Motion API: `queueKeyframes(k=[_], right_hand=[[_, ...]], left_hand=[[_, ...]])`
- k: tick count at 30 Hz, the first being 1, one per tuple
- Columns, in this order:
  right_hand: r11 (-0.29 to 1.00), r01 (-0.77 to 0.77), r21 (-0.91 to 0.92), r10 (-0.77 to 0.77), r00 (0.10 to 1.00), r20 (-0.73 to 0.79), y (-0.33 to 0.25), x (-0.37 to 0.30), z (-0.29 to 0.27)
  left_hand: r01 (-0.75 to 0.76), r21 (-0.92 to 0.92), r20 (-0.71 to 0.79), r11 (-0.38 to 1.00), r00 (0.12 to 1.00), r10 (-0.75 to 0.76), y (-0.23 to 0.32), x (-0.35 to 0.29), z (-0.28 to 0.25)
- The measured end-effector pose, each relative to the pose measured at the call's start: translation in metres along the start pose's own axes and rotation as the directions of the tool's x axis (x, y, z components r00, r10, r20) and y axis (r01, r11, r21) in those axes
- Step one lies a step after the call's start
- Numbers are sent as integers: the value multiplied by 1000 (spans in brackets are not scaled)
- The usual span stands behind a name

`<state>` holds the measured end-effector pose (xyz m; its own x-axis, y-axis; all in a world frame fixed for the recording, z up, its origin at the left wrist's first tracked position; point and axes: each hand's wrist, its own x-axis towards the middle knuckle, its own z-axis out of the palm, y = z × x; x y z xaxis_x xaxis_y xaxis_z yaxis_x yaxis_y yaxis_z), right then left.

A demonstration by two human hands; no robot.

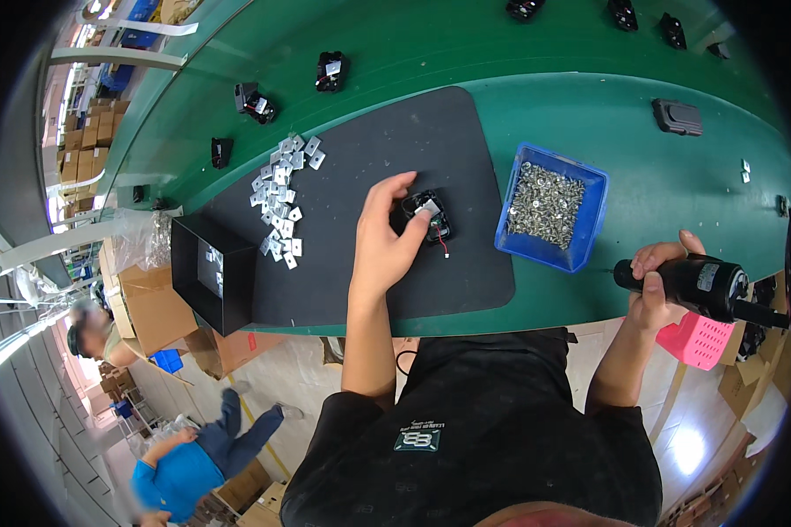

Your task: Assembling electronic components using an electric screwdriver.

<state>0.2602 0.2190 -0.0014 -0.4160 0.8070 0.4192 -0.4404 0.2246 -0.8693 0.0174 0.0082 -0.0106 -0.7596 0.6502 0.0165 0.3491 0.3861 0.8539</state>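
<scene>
Left hand (385, 237) pinches small black module (426, 216) on mat (395, 140), light, rigid, thin wires fragile so hold by casing; right hand (655, 281) wraps electric screwdriver (699, 285).

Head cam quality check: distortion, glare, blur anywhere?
Head view: strong fisheye, the green bench edge bows and corners go black; glare blows out the windows at left; the left hand on the small black part is sharp, the person far lower left is blurred.

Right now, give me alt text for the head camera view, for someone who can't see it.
A person's left hand presses a small black part onto a black mat while the right hand holds a black power screwdriver. A blue bin of screws and loose metal squares flank the part.
</scene>
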Motion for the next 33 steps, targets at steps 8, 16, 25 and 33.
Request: queueKeyframes(k=[8, 16, 25, 33], right_hand=[[990, -22, -138, 18, 999, -28, -5, -3, 0], [994, -57, -97, 52, 997, -51, -4, -6, 6], [977, -180, -111, 175, 983, -59, -18, 7, 9], [990, 45, 134, -26, 990, -142, -41, 29, 24]], left_hand=[[-503, 102, 75, 859, 864, 497, 69, 23, 28], [-801, 449, 693, 395, 592, 412, 85, 38, 90], [-726, 209, 562, 655, 638, 527, 86, 35, 88], [-745, 65, 387, 664, 632, 671, 77, 28, 82]])
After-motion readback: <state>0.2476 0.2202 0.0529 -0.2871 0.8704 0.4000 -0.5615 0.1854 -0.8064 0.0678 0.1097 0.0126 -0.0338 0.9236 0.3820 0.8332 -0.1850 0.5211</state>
